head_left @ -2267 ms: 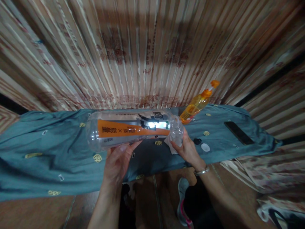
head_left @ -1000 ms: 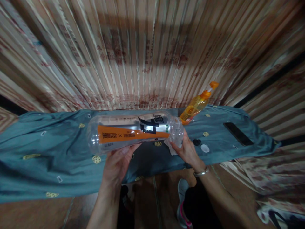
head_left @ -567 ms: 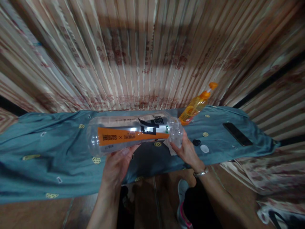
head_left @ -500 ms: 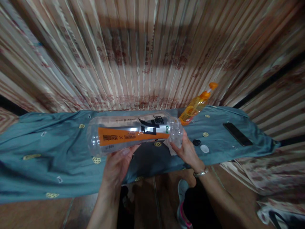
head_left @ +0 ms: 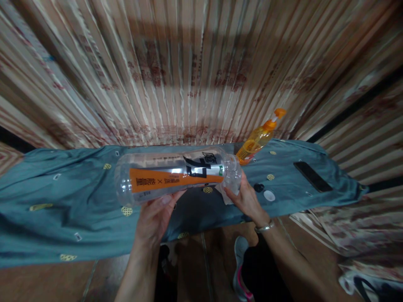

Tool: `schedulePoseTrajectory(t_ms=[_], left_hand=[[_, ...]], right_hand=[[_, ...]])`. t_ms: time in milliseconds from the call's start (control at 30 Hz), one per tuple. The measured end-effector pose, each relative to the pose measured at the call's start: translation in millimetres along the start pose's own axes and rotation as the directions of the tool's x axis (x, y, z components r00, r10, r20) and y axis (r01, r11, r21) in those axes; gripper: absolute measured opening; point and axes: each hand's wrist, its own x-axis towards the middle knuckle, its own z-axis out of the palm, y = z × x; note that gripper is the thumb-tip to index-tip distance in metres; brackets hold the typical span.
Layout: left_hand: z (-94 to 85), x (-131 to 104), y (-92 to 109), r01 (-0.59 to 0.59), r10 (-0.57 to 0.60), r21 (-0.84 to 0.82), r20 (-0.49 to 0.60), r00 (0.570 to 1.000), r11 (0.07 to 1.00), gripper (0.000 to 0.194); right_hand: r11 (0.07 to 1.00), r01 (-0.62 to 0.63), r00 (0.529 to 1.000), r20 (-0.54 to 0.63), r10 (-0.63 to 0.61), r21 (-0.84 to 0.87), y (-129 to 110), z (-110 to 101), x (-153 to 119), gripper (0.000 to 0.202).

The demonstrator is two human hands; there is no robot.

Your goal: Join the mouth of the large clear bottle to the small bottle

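Note:
A large clear plastic bottle (head_left: 176, 174) with an orange and silver label lies sideways in the air over the cloth-covered surface, its neck to the right. My left hand (head_left: 157, 214) holds its body from below, near the base end. Around the neck end at the right, my right hand (head_left: 245, 195) is closed. A white paper-like piece (head_left: 226, 197) shows behind my right fingers. Just beyond the neck stands an orange pump bottle (head_left: 255, 142) with yellow-orange liquid. To the right of my right hand lie a small black disc (head_left: 259, 188) and a white disc (head_left: 269, 196).
A teal patterned cloth (head_left: 88, 201) covers the long narrow surface. A dark phone (head_left: 312, 177) lies on its right part. Pleated curtains (head_left: 176, 75) hang behind and at both sides. Below are a tiled floor (head_left: 107, 272) and a shoe (head_left: 241, 251).
The view has shifted very slightly, so the pump bottle, discs and phone appear a little further left. Both hands keep the same hold on the clear bottle.

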Motion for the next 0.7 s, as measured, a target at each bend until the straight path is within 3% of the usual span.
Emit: schedulePoseTrajectory(t_ms=[167,467,700], left_hand=[[0.9,-0.4,0.6,0.0,0.0,-0.008,0.006,1.0,1.0,0.052],[-2.8,-0.8,-3.0,0.001,-0.001,-0.009,-0.01,1.0,1.0,0.04],[-0.3,-1.0,-2.4,0.016,-0.016,-0.006,0.014,1.0,1.0,0.046]], right_hand=[[1.0,0.001,1.0,-0.003,-0.001,0.005,1.4,0.4,0.2,0.086],[1.0,0.003,1.0,-0.007,-0.003,0.002,0.9,0.6,0.1,0.085],[1.0,0.016,1.0,-0.014,-0.016,0.006,2.2,1.4,-0.6,0.085]])
